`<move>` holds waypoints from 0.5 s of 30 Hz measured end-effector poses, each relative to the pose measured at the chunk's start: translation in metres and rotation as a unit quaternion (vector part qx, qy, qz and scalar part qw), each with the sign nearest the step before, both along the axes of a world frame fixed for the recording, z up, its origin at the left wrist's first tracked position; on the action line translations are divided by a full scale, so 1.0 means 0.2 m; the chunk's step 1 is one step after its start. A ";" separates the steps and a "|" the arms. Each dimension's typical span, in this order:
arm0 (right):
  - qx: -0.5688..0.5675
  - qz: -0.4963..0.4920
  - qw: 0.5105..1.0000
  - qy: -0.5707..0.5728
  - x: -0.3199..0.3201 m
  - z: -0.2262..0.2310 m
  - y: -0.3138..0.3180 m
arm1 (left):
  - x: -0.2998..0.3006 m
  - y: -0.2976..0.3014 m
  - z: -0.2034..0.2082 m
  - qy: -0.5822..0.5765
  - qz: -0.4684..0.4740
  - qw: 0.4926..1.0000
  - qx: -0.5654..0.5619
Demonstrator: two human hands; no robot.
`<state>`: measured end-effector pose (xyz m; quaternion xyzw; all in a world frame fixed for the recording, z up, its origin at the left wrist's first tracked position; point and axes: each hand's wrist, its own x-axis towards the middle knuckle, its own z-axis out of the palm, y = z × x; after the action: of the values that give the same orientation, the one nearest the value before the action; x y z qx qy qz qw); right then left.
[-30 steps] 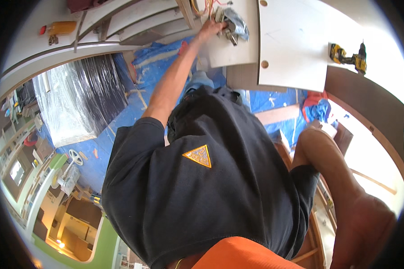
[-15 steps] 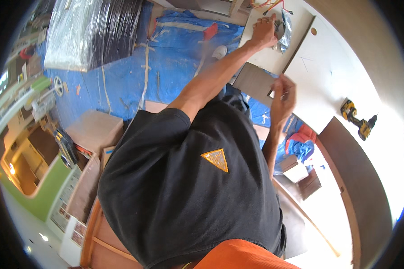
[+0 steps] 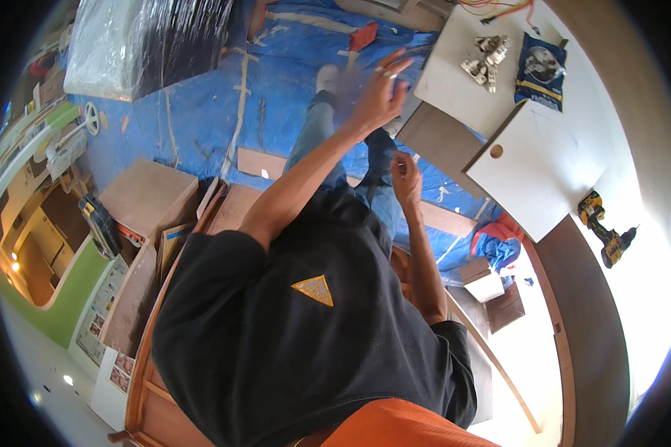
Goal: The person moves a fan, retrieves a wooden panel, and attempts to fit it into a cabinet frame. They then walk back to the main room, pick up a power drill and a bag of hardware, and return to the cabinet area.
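Note:
My left hand (image 3: 380,93) is raised over the blue floor sheet, a ring on one finger. Its fingers are spread, somewhat blurred, and nothing shows in them. Closer to my body, my right hand (image 3: 406,179) has its fingers curled in; whatever they may hold is hidden. On the white panel top (image 3: 455,82) lies a small pile of metal cabinet hinges (image 3: 488,63). Beside it is a dark blue plastic packet (image 3: 542,71). Neither hand touches these things.
A yellow-and-black cordless drill (image 3: 608,227) lies on the white surface at right. Red and yellow wires (image 3: 507,9) lie at the far edge. A plastic-wrapped block (image 3: 149,48) stands far left on the taped blue floor sheet (image 3: 201,134). Wooden boxes (image 3: 149,197) stand left.
My left hand has left the hinges and packet, moving left over the floor sheet. My right hand has drawn back left from the white panel. The hinges and packet now show uncovered.

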<state>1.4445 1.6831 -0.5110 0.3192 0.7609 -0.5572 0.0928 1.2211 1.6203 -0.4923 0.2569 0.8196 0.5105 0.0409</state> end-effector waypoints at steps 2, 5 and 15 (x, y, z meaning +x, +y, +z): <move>-0.006 0.011 1.000 -0.009 -0.06 -0.22 -0.10 | -0.02 -0.28 -0.23 -0.055 -0.003 0.996 -0.068; -0.035 0.012 0.999 -0.031 -0.22 -0.68 -0.23 | -0.06 -0.73 -0.65 -0.188 -0.016 0.965 -0.180; 0.059 0.097 0.974 -0.196 -1.10 -2.61 -0.24 | -0.02 -1.47 -1.31 -0.230 0.006 0.908 -0.351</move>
<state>1.2252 1.6343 -1.0340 0.3515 0.7868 -0.4267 0.2746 1.2177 1.3254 -0.7542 0.0967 0.9154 0.2346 0.3126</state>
